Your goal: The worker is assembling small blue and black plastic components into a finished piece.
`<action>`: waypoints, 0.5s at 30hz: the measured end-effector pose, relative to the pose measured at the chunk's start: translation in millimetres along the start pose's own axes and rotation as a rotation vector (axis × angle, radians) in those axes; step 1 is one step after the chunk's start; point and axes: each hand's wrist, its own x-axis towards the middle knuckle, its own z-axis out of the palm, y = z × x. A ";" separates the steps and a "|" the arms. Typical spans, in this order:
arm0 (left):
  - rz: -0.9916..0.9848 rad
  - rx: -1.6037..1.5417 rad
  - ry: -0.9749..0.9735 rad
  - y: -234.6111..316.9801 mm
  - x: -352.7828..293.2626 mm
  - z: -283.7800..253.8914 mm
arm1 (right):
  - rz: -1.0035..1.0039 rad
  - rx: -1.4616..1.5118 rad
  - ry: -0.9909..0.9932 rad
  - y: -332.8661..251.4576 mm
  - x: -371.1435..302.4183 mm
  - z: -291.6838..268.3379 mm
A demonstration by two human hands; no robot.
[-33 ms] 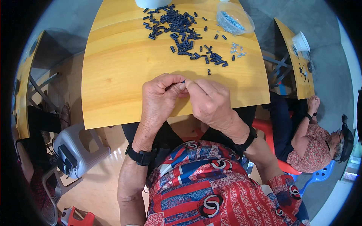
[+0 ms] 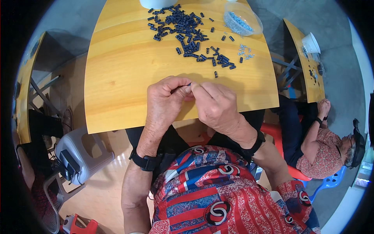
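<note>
Above the near edge of the wooden table point(image 2: 117, 93), my two hands meet with fingertips almost touching. My left hand point(image 2: 167, 97) pinches a small dark plastic piece point(image 2: 189, 84) between thumb and forefinger; only its tip shows. My right hand point(image 2: 216, 103) is closed, its thumb and fingers pressed together against that piece. Whatever sits in the right fingertips is hidden. Just beyond the hands lies a single black plastic piece point(image 2: 216, 74). Farther back spreads a pile of similar small black plastic parts point(image 2: 185, 23), some of them two-holed blocks.
A clear round tub point(image 2: 253, 29) of small silvery-blue pieces stands at the far right, with loose screw-like bits point(image 2: 244, 52) in front of it. A white container point(image 2: 154, 3) is at the far edge. Another person point(image 2: 321, 148) sits to the right; a grey plastic stool point(image 2: 83, 152) stands left.
</note>
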 end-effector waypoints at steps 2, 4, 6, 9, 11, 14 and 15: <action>-0.008 0.035 0.011 0.6 -0.6 -0.5 | -0.010 -0.040 -0.019 -1.0 0.8 -0.3; -0.055 -0.040 -0.011 -2.0 1.1 -1.5 | 0.028 0.046 -0.080 0.1 6.1 -6.1; -0.077 -0.110 -0.024 -3.7 1.9 -2.1 | 0.218 0.312 -0.007 -0.1 4.6 -5.5; -0.087 -0.157 -0.044 -3.6 2.0 -1.8 | 0.546 0.677 0.067 3.4 -0.2 -13.0; -0.073 -0.137 -0.055 -4.1 1.3 -2.9 | 0.685 0.771 0.069 10.6 -5.1 -20.6; -0.059 -0.146 -0.052 -3.4 0.1 -3.8 | 0.782 0.762 0.099 29.5 -9.0 -32.2; -0.053 -0.135 -0.039 -3.3 -0.4 -3.9 | 0.794 0.732 0.088 36.1 -11.3 -34.6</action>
